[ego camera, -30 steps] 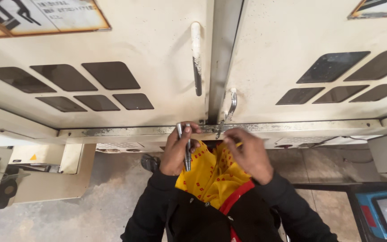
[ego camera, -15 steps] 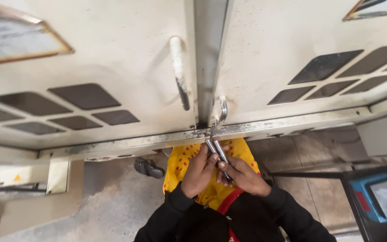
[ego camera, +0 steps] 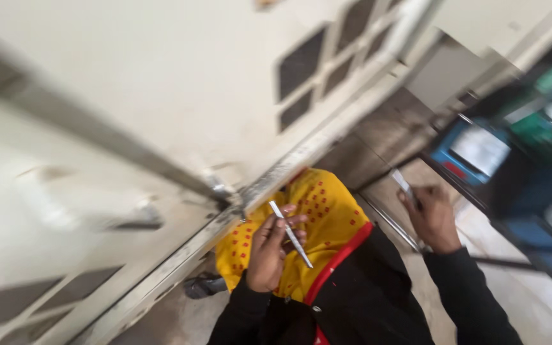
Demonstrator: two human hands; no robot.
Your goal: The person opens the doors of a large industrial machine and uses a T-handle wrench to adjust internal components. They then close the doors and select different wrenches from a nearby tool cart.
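My left hand [ego camera: 269,250] holds a thin silver metal rod [ego camera: 291,234] slantwise in front of my yellow garment with red dots [ego camera: 327,217]. It is close to the lower edge of the cream cabinet doors [ego camera: 161,108]. My right hand [ego camera: 430,217] is out to the right, away from the cabinet, with its fingers closed on a small silvery piece [ego camera: 402,181]. The picture is blurred by head motion and strongly tilted.
The cream cabinet has dark vent slots [ego camera: 301,64] and a metal sill [ego camera: 301,156] along its bottom. A blue and green machine or cart [ego camera: 499,160] stands at the right. A dark shoe [ego camera: 204,285] rests on the grey floor below the sill.
Both hands were together at the seam between the cabinet doors. Now they are apart: the left keeps the rod, the right has swung out to the right. The view has turned right and tilted.
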